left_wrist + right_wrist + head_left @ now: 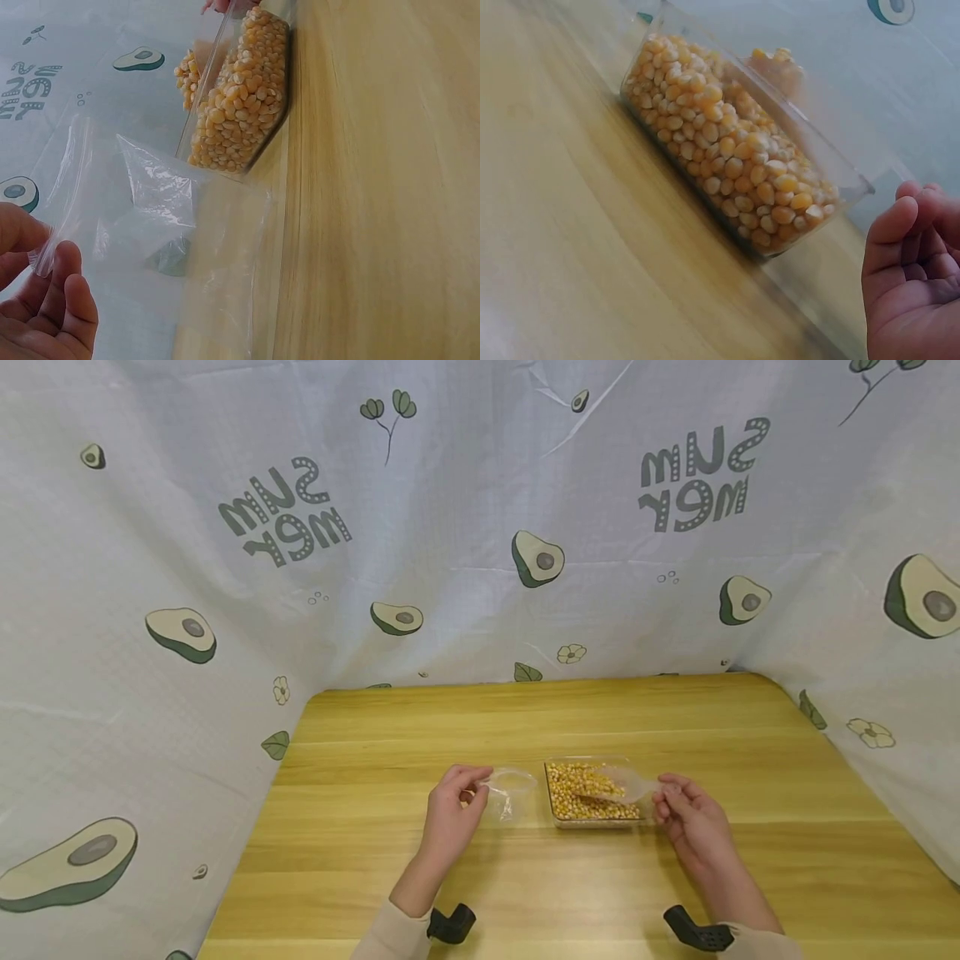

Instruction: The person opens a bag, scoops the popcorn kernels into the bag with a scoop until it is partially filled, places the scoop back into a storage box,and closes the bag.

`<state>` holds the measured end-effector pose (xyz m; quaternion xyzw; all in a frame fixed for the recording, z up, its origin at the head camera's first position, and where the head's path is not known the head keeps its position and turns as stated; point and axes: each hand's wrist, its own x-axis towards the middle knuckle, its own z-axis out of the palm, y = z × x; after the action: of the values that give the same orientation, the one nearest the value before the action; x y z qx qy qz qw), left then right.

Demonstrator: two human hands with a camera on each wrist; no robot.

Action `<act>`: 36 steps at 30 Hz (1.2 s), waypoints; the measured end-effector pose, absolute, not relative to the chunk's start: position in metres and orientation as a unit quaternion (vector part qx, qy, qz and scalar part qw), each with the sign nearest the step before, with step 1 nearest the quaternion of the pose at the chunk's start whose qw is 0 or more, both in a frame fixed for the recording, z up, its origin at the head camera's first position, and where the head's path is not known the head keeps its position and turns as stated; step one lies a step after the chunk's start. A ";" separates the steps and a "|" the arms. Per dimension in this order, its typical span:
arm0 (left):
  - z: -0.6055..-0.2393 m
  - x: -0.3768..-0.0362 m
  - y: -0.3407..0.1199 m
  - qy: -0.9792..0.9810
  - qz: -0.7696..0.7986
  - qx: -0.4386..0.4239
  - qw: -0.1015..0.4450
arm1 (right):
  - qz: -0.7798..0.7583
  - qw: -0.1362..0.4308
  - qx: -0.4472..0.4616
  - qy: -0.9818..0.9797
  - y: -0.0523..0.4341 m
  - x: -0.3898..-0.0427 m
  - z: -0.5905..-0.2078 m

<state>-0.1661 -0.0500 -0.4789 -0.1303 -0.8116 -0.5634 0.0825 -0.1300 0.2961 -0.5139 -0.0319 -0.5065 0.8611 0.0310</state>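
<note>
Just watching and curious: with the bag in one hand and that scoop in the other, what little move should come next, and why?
Probably dip the clear scoop into the corn kernels. The right hand holds the scoop over the clear tray, apparently empty, while the left hand pinches the rim of the clear plastic bag, which holds no kernels yet and sits just beside the tray.

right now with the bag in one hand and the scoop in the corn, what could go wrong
The left hand pinches only one edge of the clear bag, whose mouth looks limp, so kernels could miss it. The bag lies apart from the corn container, so corn may drop onto the table on the way. The right hand holds the clear scoop lightly by its end; it might tip.
</note>
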 end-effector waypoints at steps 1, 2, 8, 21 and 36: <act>-0.479 -0.166 -0.050 -0.811 -0.564 -0.130 0.081 | 0.865 0.031 -0.031 -0.500 0.296 -0.130 -0.512; -0.478 -0.166 -0.050 -0.811 -0.565 -0.128 0.079 | 0.867 0.032 -0.029 -0.497 0.296 -0.130 -0.511; -0.478 -0.166 -0.050 -0.813 -0.565 -0.123 0.071 | 0.868 0.035 -0.031 -0.495 0.295 -0.131 -0.505; -0.479 -0.168 -0.048 -0.814 -0.564 -0.122 0.072 | 0.874 0.046 -0.023 -0.483 0.291 -0.129 -0.501; -0.478 -0.167 -0.047 -0.810 -0.568 -0.129 0.068 | 0.870 0.049 -0.009 -0.490 0.287 -0.127 -0.487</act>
<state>-0.1672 -0.0468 -0.4777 -0.1289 -0.8100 -0.5680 0.0681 -0.1268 0.2868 -0.4875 -0.0086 -0.4902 0.8701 0.0494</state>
